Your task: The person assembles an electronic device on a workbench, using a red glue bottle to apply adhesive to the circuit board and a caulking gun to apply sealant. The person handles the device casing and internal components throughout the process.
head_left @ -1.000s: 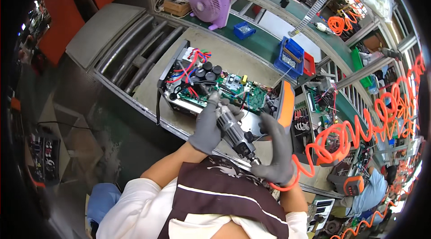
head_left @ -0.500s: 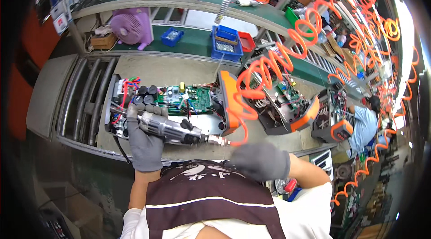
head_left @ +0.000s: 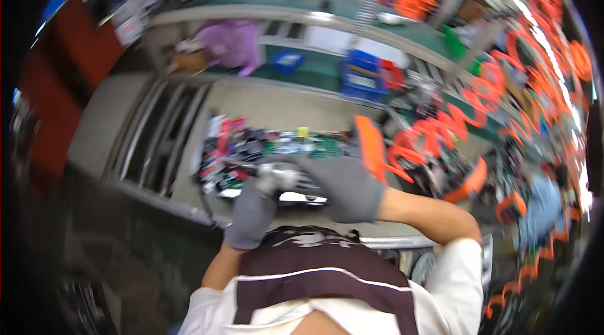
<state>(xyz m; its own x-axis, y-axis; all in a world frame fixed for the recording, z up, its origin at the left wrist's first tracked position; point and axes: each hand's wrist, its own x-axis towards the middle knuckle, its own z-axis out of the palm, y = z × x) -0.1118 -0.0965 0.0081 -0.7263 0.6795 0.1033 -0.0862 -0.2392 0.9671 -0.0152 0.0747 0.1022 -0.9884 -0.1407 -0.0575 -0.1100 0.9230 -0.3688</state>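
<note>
Blurrily, screwdriver between hands.

The whole view is blurred. A pale bench runs across the middle of the frame, with a set of long metal rails at its left part. Behind it, in the upper middle, a green shelf carries a purple fan, a small blue tray and a larger blue bin. Orange coiled hoses hang over the right side. An orange-red panel stands at the upper left. The floor at the lower left is dark. Bright light falls from the upper right.
</note>
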